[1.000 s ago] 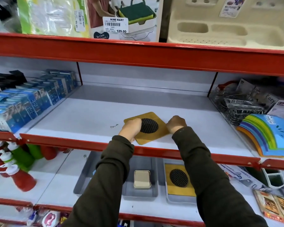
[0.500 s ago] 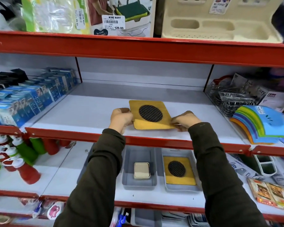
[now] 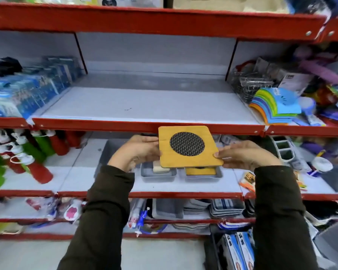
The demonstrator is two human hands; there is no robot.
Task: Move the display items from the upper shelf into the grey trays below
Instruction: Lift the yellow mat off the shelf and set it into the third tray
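1. I hold the square yellow wooden board with a round black mesh centre [image 3: 189, 147] in both hands, in the air in front of the red edge of the upper shelf [image 3: 144, 102]. It is clear of that shelf and hangs above the grey trays on the shelf below.
2. My left hand [image 3: 139, 151] grips the left edge of the board, and my right hand [image 3: 244, 154] grips the right edge. The fingers [image 3: 220, 153] of the right hand are closed on the board, with the thumb on top.
3. The middle section of the upper shelf shows no display item any more, so I judge that this board is the last one to move from there.
4. The right grey plastic tray [image 3: 220, 174] already holds a second yellow board [image 3: 200, 171] of the same kind, lying flat; I see only its front strip under the board I carry.
5. The middle grey plastic tray [image 3: 158, 173] holds a small beige square block [image 3: 160, 168]. A further grey tray [image 3: 113, 151] stands to the left, mostly hidden by my left hand, and I cannot tell what is in it.
6. What is left, in my judgement: to lower the board and lay it in a tray, probably on top of the matching board, keeping it level so that it clears the tray walls.
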